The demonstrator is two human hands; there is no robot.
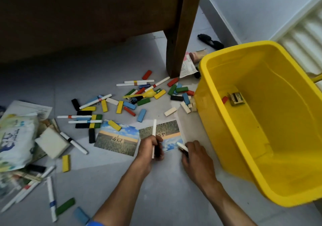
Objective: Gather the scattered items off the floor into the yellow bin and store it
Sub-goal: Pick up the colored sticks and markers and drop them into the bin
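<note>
yellow bin cropped right, right-hand object blurred

two hands picking markers off a littered floor beside a yellow bin

the left hand grips a white marker upright over a landscape photo; the right hand pinches another pen near the yellow bin, which holds a red block and a small gold box. coloured blocks and markers lie scattered by the wooden furniture leg.

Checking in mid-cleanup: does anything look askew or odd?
The yellow bin sits tilted and is nearly empty, holding a red block and a small box, while blocks and markers lie scattered across the floor.
</note>
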